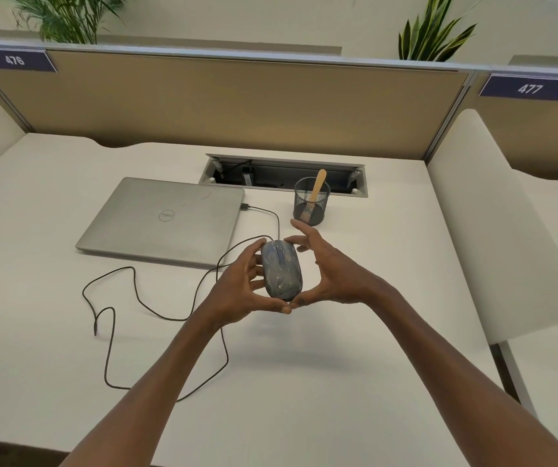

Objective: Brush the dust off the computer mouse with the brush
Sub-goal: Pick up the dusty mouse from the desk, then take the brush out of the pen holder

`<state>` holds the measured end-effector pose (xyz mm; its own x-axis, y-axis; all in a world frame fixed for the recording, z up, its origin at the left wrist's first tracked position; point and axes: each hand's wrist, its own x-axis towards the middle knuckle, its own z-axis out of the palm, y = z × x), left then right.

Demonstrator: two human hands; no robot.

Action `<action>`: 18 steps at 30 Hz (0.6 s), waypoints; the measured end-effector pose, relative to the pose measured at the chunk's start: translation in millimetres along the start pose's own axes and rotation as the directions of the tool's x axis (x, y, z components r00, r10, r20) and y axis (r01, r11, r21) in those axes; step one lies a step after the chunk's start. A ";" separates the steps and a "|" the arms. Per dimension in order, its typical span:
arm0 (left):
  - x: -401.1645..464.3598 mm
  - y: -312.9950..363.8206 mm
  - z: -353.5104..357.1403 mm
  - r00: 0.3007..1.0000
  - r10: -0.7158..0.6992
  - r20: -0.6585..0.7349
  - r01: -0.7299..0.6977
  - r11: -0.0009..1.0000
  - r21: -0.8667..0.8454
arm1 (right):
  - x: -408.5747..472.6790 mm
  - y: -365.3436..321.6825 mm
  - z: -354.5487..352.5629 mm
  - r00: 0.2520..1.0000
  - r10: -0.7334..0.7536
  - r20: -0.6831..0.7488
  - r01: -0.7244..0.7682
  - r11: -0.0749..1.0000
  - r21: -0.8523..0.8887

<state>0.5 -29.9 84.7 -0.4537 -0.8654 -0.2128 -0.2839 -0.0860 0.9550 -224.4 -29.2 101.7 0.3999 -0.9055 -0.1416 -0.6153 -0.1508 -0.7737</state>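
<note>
A dusty dark computer mouse (281, 270) is held above the white desk (338, 348) at the middle of the view. My left hand (242, 288) grips it from the left side and underneath. My right hand (329, 271) is at its right side, thumb touching the rear end, fingers spread and apart from the mouse. The brush (315, 190), with a pale wooden handle, stands bristles down in a black mesh cup (311, 207) just behind my right hand. The mouse's black cable (112, 332) loops over the desk to the laptop.
A shut silver laptop (166, 220) lies to the left of the cup. An open cable tray (284, 175) is set in the desk at the back. A tan partition (223, 102) closes the far side, and a white divider (506, 230) stands on the right.
</note>
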 end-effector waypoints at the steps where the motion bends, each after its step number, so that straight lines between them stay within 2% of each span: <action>1: 0.5 -0.3 -0.5 1.000 0.000 -0.002 0.000 1.000 -0.010 | 1.1 0.6 0.2 1.000 0.001 0.000 -0.001 1.000 -0.002; 11: 8.3 -4.8 -2.5 0.999 -0.029 -0.025 0.026 0.991 -0.129 | 14.4 3.5 -12.6 0.999 0.007 0.031 -0.008 0.999 0.039; 12: 8.9 -6.1 -3.2 0.999 -0.034 -0.028 0.030 0.990 -0.141 | 17.5 4.5 -18.1 1.000 0.028 -0.001 -0.028 0.998 0.061; 14: 10.3 -7.8 -4.4 0.998 -0.043 -0.039 0.036 0.985 -0.168 | 29.6 11.8 -30.5 0.982 0.086 -0.166 -0.072 0.994 0.085; 16: 12.8 -9.3 -5.2 0.997 -0.053 -0.054 0.042 0.981 -0.187 | 49.2 27.6 -43.7 0.913 0.142 -0.383 -0.121 0.989 0.079; 18: 15.7 -11.0 -5.9 0.996 -0.060 -0.065 0.046 0.980 -0.195 | 71.5 44.6 -56.7 0.825 0.205 -0.527 -0.182 0.979 0.097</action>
<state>1.5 -45.4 72.1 -0.3804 -0.8888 -0.2556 -0.1343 -0.2204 0.9661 -261.7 -123.1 92.0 -0.1546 -0.9867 0.0502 -0.6090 0.0552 -0.7912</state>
